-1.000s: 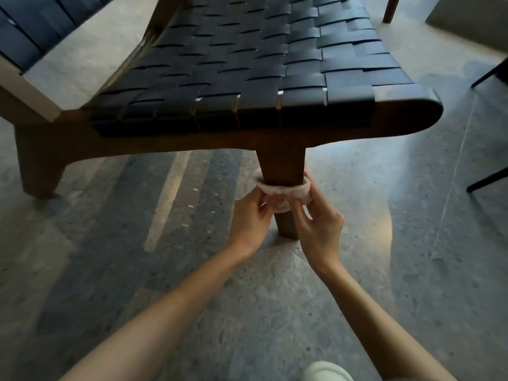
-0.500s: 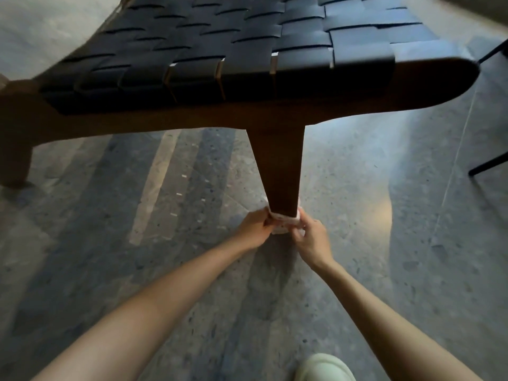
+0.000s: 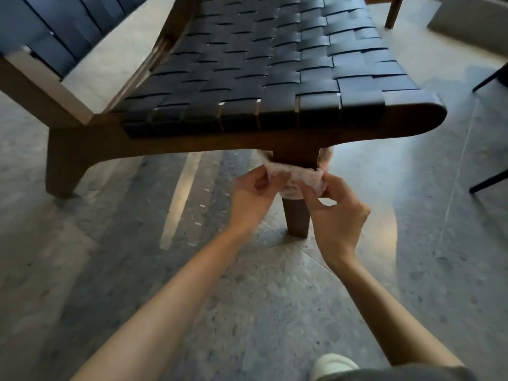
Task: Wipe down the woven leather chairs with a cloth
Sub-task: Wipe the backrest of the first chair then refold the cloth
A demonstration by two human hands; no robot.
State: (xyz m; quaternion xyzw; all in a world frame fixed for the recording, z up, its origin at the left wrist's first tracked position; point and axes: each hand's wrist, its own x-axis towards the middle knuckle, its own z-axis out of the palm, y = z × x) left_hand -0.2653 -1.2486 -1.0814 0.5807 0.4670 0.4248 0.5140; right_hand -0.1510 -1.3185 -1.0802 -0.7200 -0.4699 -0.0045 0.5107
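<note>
Right now the step in hand is the frame, not the weave. A pale pink soft cloth (image 3: 295,176) is looped round the dark brown wooden front leg (image 3: 298,218) of the low wood-framed chair (image 3: 68,160), high up, just under the brown wooden seat rail (image 3: 192,141). The left hand (image 3: 253,192) pinches one end of the cloth w/ curled fingers & thumb. The right hand (image 3: 336,213) pinches the other end the same way. Both are clamped on fabric in front of the leg, the band snug vs. the wood. The back of the loop is hidden behind the leg.

Judging by that, the leg is mid-wipe. The next move prob. calls for even tension on both ends & a slide along the leg, or a see-saw pull, w/o letting the band slip off. The leg is bare below the hands, down to the floor. The black woven leather strap seat (image 3: 261,67) sits above, no cloth on it.

Surface: grey speckled stone-type floor (image 3: 123,284), smooth, w/ bright streaks of light. Room: a second chair w/ dark straps (image 3: 41,31) at upper left, thin black metal legs (image 3: 489,182) at far right, a grey block (image 3: 472,26) top right, a white shoe (image 3: 334,364) at the bottom edge.
</note>
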